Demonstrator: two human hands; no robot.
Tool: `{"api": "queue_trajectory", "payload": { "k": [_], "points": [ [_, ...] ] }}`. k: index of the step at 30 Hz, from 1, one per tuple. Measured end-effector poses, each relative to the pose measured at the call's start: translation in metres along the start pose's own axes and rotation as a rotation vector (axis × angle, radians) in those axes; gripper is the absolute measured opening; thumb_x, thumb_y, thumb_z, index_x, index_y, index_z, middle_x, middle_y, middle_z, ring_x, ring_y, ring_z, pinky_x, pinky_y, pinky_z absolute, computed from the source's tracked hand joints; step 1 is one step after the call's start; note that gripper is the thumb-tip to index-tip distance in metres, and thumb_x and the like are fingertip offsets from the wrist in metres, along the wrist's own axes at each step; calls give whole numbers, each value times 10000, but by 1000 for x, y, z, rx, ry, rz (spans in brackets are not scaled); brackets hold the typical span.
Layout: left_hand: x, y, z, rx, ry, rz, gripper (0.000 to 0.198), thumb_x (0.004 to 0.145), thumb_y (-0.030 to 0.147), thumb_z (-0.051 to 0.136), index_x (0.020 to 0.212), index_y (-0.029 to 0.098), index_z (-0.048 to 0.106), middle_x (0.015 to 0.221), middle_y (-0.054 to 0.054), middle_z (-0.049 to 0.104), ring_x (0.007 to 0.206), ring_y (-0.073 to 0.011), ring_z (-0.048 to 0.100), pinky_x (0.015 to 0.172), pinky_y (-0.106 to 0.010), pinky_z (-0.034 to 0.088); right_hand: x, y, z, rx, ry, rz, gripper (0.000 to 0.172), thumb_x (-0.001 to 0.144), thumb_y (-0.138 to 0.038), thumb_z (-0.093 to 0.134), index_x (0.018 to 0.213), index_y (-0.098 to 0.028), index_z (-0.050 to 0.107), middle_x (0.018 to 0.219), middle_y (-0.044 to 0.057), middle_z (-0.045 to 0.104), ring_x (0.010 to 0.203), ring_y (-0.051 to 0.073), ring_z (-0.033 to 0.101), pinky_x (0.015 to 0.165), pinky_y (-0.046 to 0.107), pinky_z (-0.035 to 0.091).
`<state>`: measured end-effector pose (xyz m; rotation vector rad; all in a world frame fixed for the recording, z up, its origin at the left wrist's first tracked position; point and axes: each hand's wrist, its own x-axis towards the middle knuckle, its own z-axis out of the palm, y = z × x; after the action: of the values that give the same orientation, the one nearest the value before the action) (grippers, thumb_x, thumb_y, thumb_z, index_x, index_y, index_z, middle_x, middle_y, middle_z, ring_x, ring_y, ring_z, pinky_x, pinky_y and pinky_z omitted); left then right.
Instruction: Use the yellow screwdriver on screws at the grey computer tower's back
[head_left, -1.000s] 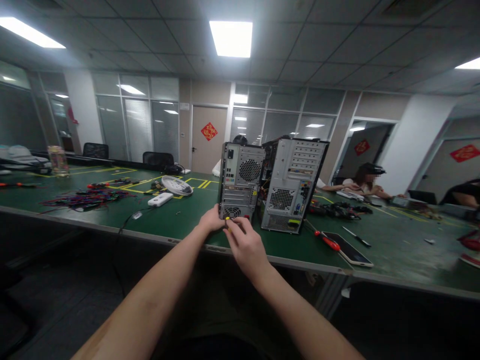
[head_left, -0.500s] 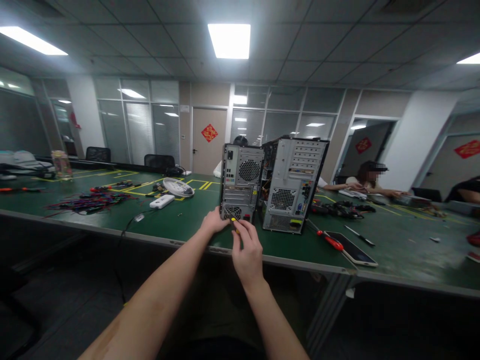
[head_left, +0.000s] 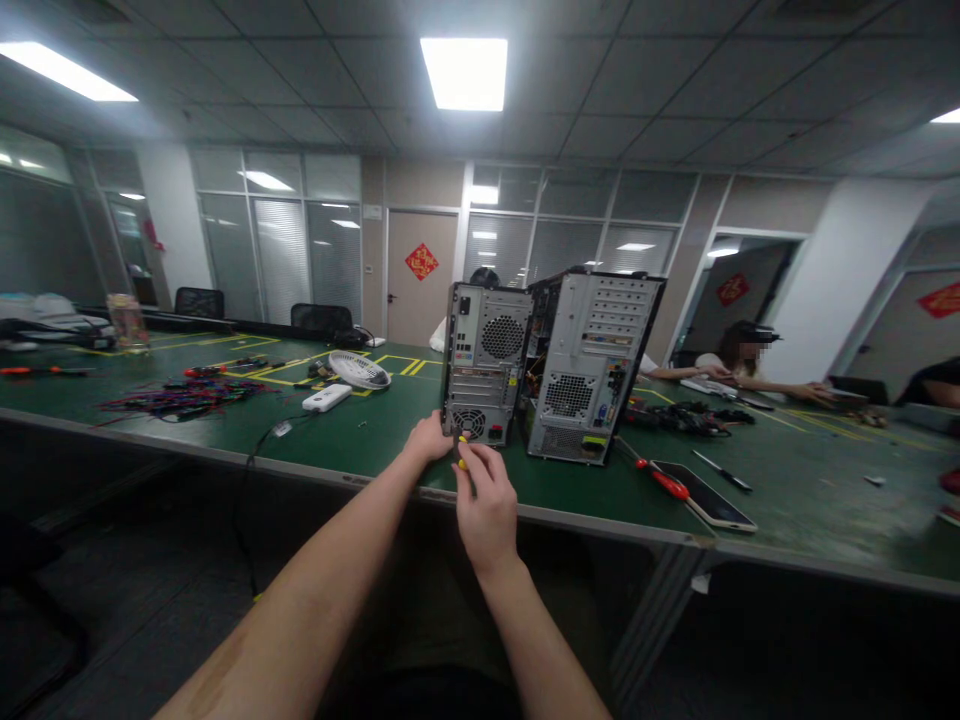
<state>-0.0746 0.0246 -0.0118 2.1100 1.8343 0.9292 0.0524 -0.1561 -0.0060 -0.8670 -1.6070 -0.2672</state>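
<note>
A computer case [head_left: 489,365] stands upright near the table's front edge, its rear panel with vents and ports facing me. My left hand [head_left: 430,438] is against its lower left corner, with the thumb towards the rear panel and the other fingers mostly hidden. Between the fingertips of my right hand [head_left: 487,500] is a screwdriver [head_left: 462,462] with a black-and-yellow handle. It points at the lower left of the rear panel, beside the round fan grille [head_left: 468,422]. Whether its tip touches a screw is too small to tell.
A second, taller computer case [head_left: 577,375] stands close on the right. Beyond it lie a red screwdriver [head_left: 670,484], a phone [head_left: 709,497], a knife-like tool [head_left: 721,470] and black cables [head_left: 686,413]. To the left are a cable pile [head_left: 176,397] and a white power strip [head_left: 327,398]. A co-worker [head_left: 742,360] sits at right.
My right hand and the screwdriver have shifted slightly left and down relative to the case, and more of the handle shows. The left hand stays at the case's corner.
</note>
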Motion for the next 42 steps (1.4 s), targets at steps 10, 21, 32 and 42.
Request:
{"api": "queue_trajectory", "payload": {
  "k": [10,21,32,42],
  "points": [
    [6,-5,5,10,-6,-17,822,740,824,622,1282,212,531,1214,-163,714,1163,-329,680,908,-352,512,-4,7,2,0,88,114,188,981,-291,624,1086,-167,718,1037,91,612,852,175,666,792,301,571],
    [3,-3,2,5,-2,-1,801,746,802,630,1274,209,533,1222,-173,715,1178,-343,673,930,-372,511,-10,3,1,70,76,84,279,995,-194,538,1239,-164,669,1172,146,639,1013,213,681,877,346,601],
    [-1,2,-2,-12,-12,-7,746,757,771,641,1237,207,552,1218,-176,715,1149,-349,685,887,-369,526,-9,6,4,72,61,63,268,997,-184,541,1201,-182,715,1215,143,663,1120,225,677,970,364,574],
    [1,1,-1,-3,-16,-24,759,743,776,659,1240,215,542,1217,-164,719,1179,-339,675,913,-347,516,-9,9,4,73,83,74,228,977,-261,619,1164,-161,705,1110,137,714,1042,231,695,928,377,585]
  ]
}}
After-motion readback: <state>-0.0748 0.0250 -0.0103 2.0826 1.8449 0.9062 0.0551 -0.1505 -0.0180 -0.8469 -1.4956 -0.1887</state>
